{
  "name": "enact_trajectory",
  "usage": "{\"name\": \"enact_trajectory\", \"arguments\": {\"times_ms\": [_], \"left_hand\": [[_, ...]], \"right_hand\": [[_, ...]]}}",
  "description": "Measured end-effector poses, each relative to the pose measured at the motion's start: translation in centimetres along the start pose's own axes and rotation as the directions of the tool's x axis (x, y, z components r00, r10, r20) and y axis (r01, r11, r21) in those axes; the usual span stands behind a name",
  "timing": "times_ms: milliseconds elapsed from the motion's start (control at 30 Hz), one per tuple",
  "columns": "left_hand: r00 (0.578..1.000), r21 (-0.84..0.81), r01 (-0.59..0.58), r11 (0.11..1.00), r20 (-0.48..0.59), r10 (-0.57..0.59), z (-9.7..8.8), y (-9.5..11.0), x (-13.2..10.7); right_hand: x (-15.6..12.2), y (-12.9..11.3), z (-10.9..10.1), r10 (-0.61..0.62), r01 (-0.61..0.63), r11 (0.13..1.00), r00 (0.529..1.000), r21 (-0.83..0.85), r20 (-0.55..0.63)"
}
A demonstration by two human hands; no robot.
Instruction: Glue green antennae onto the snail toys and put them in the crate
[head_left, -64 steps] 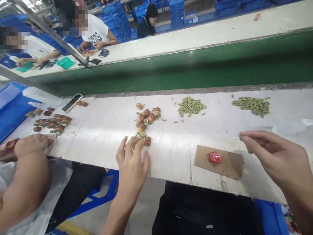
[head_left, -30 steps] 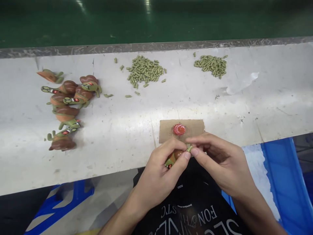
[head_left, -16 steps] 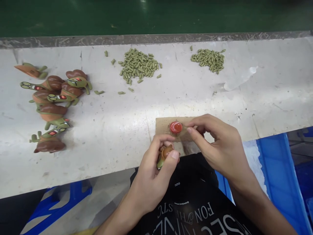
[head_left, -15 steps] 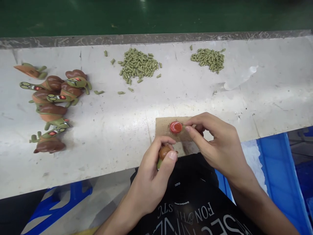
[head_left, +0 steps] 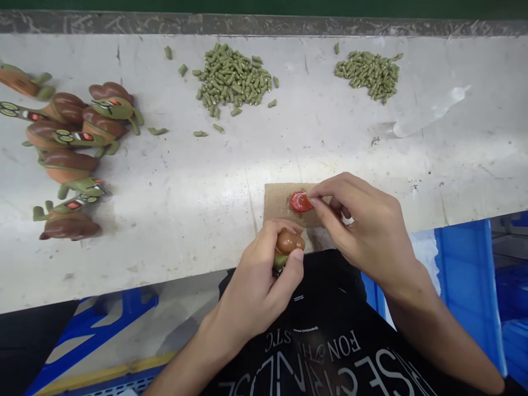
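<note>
My left hand (head_left: 270, 275) is closed around a small toy figure (head_left: 290, 240); its shiny brown rounded part and some green show between thumb and fingers. With thumb and forefinger pinched, my right hand (head_left: 355, 220) is at the right rim of a small round dish of red liquid (head_left: 300, 202). A tiny green piece is in that pinch, mostly hidden by the fingertips now. Under the dish lies a piece of brown cardboard (head_left: 275, 193) at the near edge of the table. The toy is just below the dish, apart from it.
Several brown, green and orange toy figures (head_left: 70, 168) lie at the left. Two heaps of short green pieces, a larger one (head_left: 235, 77) and a smaller one (head_left: 371, 74), are at the back, with loose ones around. A clear plastic object (head_left: 431, 113) lies at the right. Blue crates (head_left: 466, 286) stand below.
The view has tipped down, so the table's contents sit higher. My right fingertips have come in over the dish's rim. The toy in my left hand shows more of its brown part.
</note>
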State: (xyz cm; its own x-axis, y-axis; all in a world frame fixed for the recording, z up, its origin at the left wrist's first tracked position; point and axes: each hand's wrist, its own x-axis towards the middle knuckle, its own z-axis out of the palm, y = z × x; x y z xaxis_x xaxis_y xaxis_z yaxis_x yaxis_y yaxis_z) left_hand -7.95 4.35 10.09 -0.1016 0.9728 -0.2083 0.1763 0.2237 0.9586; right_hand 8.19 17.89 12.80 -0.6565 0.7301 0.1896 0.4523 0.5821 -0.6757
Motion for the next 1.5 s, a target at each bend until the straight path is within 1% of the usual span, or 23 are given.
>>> {"name": "enact_trajectory", "arguments": {"times_ms": [133,267,400,533,700,867,967,1033,1100,1133,1167,1233,1300,1333,1400,1500], "left_hand": [[1.000,0.028,-0.015,0.999,0.016,0.015,0.0,0.0,0.6],[0.999,0.024,-0.032,0.999,0.010,0.032,0.1,0.2,0.8],[0.998,0.032,-0.054,0.998,-0.008,0.055,0.3,0.1,0.8],[0.999,-0.017,-0.046,0.999,-0.023,0.046,0.3,0.0,0.5],[0.999,-0.115,-0.049,0.992,-0.011,0.048,0.2,0.6,0.1],[0.998,-0.068,-0.055,0.996,0.023,0.057,0.2,1.0,0.0],[0.999,-0.098,-0.032,0.995,-0.011,0.031,0.5,0.8,0.0],[0.999,-0.151,-0.016,0.988,-0.040,0.010,0.7,0.7,-0.1],[0.998,-0.191,-0.009,0.982,-0.063,-0.003,1.1,0.5,-0.1],[0.997,-0.201,-0.018,0.979,-0.080,0.002,1.2,0.4,-0.1],[0.995,-0.206,-0.033,0.978,-0.102,0.012,1.4,0.4,-0.1],[0.986,-0.220,-0.078,0.972,-0.161,0.042,1.9,0.4,0.0],[0.978,-0.239,-0.115,0.964,-0.195,0.068,2.3,0.6,0.2],[0.978,-0.249,-0.121,0.961,-0.197,0.072,2.4,0.7,0.2],[0.979,-0.260,-0.120,0.958,-0.188,0.072,2.6,0.9,0.3],[0.986,-0.257,-0.106,0.961,-0.153,0.068,2.6,1.1,0.4]], "right_hand": [[-0.3,-0.4,-0.2,0.044,-0.045,0.999,0.998,0.024,0.047],[-0.4,-0.5,-0.2,0.080,-0.083,0.994,0.996,0.067,0.051],[-0.5,-0.5,-0.3,0.084,-0.088,0.993,0.995,0.072,0.060],[-0.7,-0.3,-0.1,0.084,-0.086,0.992,0.996,0.089,0.031],[-0.6,0.0,0.3,0.091,-0.085,0.991,0.994,0.099,-0.062],[-0.2,0.2,0.4,0.086,-0.083,0.992,0.996,0.096,-0.037],[-0.3,0.3,0.5,0.083,-0.077,0.990,0.995,0.118,-0.048],[-0.6,0.1,0.5,0.116,-0.102,0.981,0.991,0.166,-0.072],[-1.0,-0.2,0.4,0.219,-0.182,0.942,0.970,0.282,-0.106],[-1.2,-0.4,0.3,0.289,-0.231,0.901,0.951,0.368,-0.109],[-1.4,-0.6,0.3,0.357,-0.277,0.843,0.929,0.461,-0.094],[-1.8,-0.9,0.1,0.459,-0.347,0.702,0.888,0.622,-0.023],[-2.1,-1.1,0.0,0.512,-0.379,0.582,0.858,0.720,0.038],[-2.3,-1.2,0.0,0.530,-0.382,0.540,0.847,0.750,0.050],[-2.6,-1.3,0.0,0.558,-0.377,0.485,0.828,0.789,0.052],[-2.9,-1.3,0.2,0.579,-0.388,0.453,0.813,0.803,0.067]]}}
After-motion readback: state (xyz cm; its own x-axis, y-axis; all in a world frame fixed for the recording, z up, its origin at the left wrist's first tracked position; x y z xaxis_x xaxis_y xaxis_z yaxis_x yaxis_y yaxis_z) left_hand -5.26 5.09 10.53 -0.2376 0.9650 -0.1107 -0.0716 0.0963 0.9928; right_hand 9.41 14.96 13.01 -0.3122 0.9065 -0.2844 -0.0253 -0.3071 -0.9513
